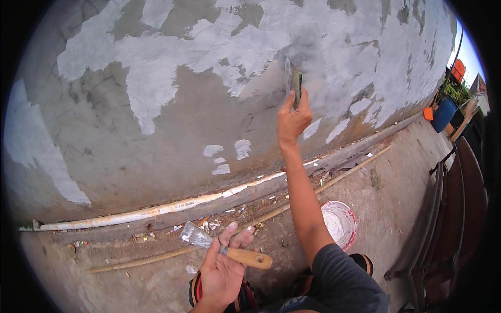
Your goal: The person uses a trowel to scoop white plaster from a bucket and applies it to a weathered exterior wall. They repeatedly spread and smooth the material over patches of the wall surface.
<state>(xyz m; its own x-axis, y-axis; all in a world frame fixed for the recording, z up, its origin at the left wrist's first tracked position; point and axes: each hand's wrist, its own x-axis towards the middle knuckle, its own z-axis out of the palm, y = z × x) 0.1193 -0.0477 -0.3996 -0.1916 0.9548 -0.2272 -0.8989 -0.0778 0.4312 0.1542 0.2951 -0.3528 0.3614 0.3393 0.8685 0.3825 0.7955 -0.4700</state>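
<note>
My right hand (294, 121) reaches out to the wall and grips a wide flat putty blade (293, 82), seen nearly edge-on, with its far edge at the plaster. Around it the grey wall (172, 151) carries uneven patches of white putty (151, 78). Low in front of me, my left hand (222, 271) is turned palm up. Its thumb and fingers hold a putty knife (245, 256) with a wooden handle, its metal blade (195, 235) smeared white and pointing left. Beside my right forearm, a white bucket (340, 225) with a red rim holds white putty.
A white pipe (156, 209) runs along the wall's foot, with a long bamboo pole (271, 213) on the ground and scattered debris beside it. Dark brown curved panels (443, 224) stand at the right. A blue barrel (444, 114) is farther off.
</note>
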